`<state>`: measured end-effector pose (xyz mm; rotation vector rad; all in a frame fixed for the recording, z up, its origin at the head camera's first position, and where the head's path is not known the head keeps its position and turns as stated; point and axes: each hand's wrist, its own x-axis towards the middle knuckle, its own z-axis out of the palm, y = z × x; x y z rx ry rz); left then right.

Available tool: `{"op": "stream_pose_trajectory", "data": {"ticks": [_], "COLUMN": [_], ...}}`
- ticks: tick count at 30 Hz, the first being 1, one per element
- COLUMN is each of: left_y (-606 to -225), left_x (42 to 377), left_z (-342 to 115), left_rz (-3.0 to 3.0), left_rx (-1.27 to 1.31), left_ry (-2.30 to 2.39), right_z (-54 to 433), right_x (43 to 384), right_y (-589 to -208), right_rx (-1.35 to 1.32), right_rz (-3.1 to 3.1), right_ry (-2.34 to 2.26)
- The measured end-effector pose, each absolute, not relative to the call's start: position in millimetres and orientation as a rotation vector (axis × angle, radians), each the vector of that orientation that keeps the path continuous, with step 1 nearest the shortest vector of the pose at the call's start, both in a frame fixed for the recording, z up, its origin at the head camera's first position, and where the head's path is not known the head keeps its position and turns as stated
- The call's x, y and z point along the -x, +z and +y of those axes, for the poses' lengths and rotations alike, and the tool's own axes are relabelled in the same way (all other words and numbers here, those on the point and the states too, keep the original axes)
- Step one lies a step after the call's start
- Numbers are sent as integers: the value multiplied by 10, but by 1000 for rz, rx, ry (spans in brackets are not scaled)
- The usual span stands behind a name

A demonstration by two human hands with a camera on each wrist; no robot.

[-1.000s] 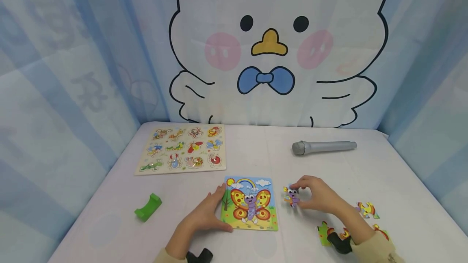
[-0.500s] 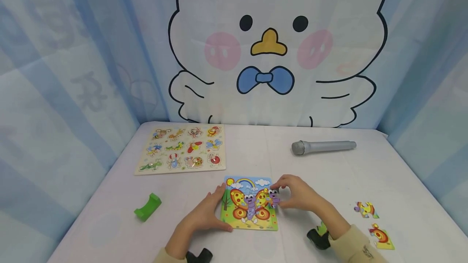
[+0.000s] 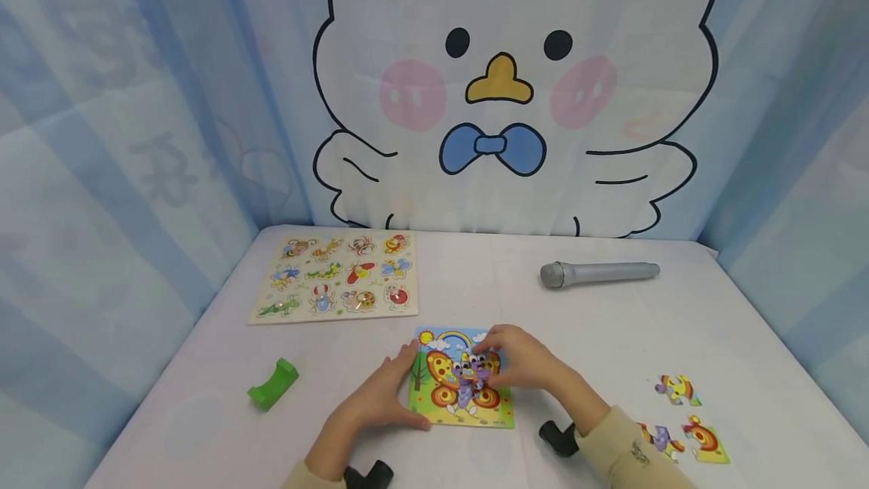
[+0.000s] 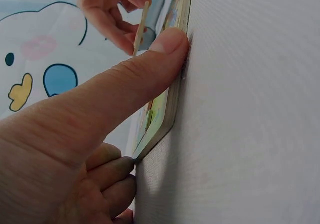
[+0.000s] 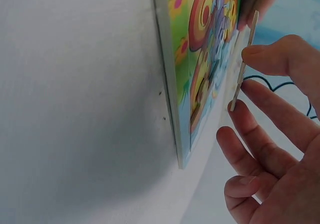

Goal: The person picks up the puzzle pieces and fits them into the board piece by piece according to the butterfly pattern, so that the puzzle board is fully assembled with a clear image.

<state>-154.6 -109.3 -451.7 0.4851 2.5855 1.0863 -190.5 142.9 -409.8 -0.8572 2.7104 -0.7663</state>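
A small square butterfly puzzle board [image 3: 498, 415] lies face up on the table. My left hand [image 3: 382, 397] grips its left side, the thumb against the near edge and the fingers along the left edge. In the left wrist view the thumb [image 4: 150, 59] presses on the board's rim. My right hand [image 3: 526, 359] pinches a small jigsaw piece [image 3: 479, 365] with a purple butterfly face, held over the middle of the board. Seen edge-on in the right wrist view, this thin piece [image 5: 252, 29] sits between thumb and fingers, apart from the board.
Loose jigsaw pieces [image 3: 706, 440] lie at the right, one partly behind the right sleeve. A grey microphone [image 3: 600, 273] rests at the back right. At the back left lies an insect puzzle board [image 3: 336, 314]; nearer stands a green curved block [image 3: 274, 385].
My right hand has carried the jigsaw piece leftward, from beside the board to above its middle. The left hand has stayed in place on the board.
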Motion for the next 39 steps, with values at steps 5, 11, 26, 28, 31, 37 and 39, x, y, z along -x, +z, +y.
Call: {"op": "stream_pose_trajectory", "data": {"ticks": [5, 11, 26, 28, 31, 37, 39], "left_y": [-4523, -4531, -4522, -4518, -4520, -4527, -4529], "left_x": [1550, 1558, 1554, 1552, 1549, 1553, 1554], "left_z": [-1100, -1100, -1096, -1098, -1100, -1104, -1105], "left_rz": [2585, 2579, 2574, 2572, 2574, 2572, 2569], "left_rx": [-497, -509, -509, -506, -504, -502, -503], "left_ry": [1082, 1075, 1079, 1079, 1079, 1081, 1081], "right_z": [1304, 1206, 1102, 1096, 1090, 1095, 1100], "right_x": [1932, 1960, 1949, 1948, 1945, 1944, 1945], "right_y": [-4132, -4181, -4153, -4155, -4167, -4176, -4177], "right_rx": [850, 809, 801, 799, 794, 788, 789], "right_rz": [2692, 2695, 2726, 2734, 2736, 2732, 2723], "right_ry": [-726, -640, -521, -506, -508, -522, -531]}}
